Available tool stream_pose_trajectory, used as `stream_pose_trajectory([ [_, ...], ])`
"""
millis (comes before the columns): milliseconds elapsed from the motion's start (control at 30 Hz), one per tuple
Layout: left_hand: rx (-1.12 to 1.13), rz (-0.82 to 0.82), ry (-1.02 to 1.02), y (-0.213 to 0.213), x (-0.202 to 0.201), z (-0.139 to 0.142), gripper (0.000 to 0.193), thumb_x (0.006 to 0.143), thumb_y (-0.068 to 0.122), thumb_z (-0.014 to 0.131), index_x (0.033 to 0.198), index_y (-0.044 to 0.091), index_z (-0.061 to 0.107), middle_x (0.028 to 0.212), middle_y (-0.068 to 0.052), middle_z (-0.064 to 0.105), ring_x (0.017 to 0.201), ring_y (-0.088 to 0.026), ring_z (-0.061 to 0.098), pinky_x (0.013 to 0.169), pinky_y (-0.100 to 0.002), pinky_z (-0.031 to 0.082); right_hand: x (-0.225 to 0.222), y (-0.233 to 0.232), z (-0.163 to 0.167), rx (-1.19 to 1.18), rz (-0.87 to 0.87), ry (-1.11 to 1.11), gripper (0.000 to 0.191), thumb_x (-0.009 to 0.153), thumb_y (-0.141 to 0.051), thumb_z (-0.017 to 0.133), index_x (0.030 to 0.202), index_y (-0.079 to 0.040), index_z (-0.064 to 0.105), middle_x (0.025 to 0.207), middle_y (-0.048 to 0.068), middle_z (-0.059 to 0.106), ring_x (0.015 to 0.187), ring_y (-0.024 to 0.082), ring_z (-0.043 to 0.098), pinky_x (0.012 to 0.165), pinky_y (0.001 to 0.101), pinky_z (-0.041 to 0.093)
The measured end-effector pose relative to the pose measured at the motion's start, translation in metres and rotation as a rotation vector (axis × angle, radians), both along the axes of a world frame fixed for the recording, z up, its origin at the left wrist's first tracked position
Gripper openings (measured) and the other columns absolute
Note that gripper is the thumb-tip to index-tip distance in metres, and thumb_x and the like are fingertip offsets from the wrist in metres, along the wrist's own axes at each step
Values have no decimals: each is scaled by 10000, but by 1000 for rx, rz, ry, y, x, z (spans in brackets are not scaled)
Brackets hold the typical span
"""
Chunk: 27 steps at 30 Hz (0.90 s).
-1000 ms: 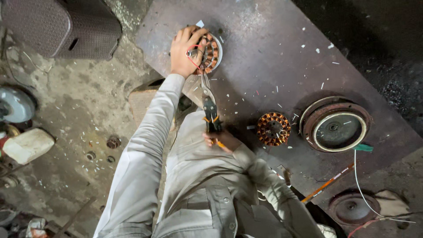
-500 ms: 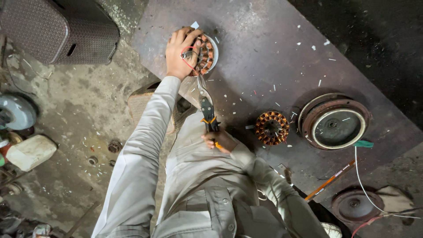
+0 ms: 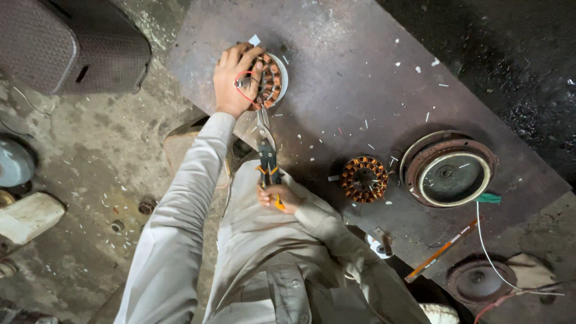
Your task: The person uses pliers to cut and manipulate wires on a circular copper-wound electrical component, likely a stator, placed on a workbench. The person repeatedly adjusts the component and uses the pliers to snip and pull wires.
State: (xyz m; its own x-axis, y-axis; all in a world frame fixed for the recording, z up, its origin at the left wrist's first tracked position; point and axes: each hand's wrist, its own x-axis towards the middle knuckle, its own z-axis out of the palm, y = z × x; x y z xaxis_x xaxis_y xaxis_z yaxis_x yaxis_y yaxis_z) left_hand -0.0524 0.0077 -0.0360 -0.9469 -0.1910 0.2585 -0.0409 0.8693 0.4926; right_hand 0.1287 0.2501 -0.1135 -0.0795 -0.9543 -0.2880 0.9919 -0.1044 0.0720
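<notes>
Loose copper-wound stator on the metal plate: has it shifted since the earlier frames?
No. The loose stator sits just left of the round motor housing, the gap between them matching earlier frames; only the camera drifted.

Second copper-wound coil ring [image 3: 364, 179] on the dark metal desk [image 3: 360, 54], beside a round rusty housing [image 3: 449, 169]; orange-handled tool [image 3: 443, 250] near the edge, and a dark woven case [image 3: 66, 42] on the floor.
</notes>
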Motion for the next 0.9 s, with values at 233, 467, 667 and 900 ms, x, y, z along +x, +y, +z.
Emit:
stream_pose_trajectory([
  [233, 0, -3, -19, 2, 6, 3, 244, 1034, 218, 636, 1260, 166, 712, 1239, -91, 651, 1151, -325, 600, 940, -449, 498, 14, 2, 3, -92, -21, -64, 122, 919, -85, 609, 1028, -69, 557, 726, 27, 497, 632, 137, 492, 649, 324, 432],
  [467, -2, 2, 19, 3, 0, 10, 240, 1030, 235, 634, 1240, 156, 719, 1238, -89, 657, 1152, -322, 603, 947, -451, 502, -32, 14, 11, 272, 133, 385, 205, 816, -84, 624, 1016, -53, 592, 857, 45, 587, 802, 149, 587, 761, 315, 480],
  [667, 23, 0, -2, 2, 7, 4, 243, 1046, 238, 623, 1253, 153, 717, 1241, -96, 652, 1165, -327, 599, 948, -449, 499, 16, -2, -18, -89, 22, -70, 184, 874, -90, 656, 1027, -52, 561, 746, 39, 494, 659, 139, 494, 637, 317, 417],
  [900, -19, -3, -10, 1, 1, 11, 242, 1034, 244, 629, 1244, 159, 717, 1245, -95, 652, 1152, -328, 596, 947, -452, 500, 7, 2, -4, 235, 40, 72, 251, 764, -92, 642, 1012, -94, 604, 776, 42, 596, 682, 161, 575, 642, 339, 492],
])
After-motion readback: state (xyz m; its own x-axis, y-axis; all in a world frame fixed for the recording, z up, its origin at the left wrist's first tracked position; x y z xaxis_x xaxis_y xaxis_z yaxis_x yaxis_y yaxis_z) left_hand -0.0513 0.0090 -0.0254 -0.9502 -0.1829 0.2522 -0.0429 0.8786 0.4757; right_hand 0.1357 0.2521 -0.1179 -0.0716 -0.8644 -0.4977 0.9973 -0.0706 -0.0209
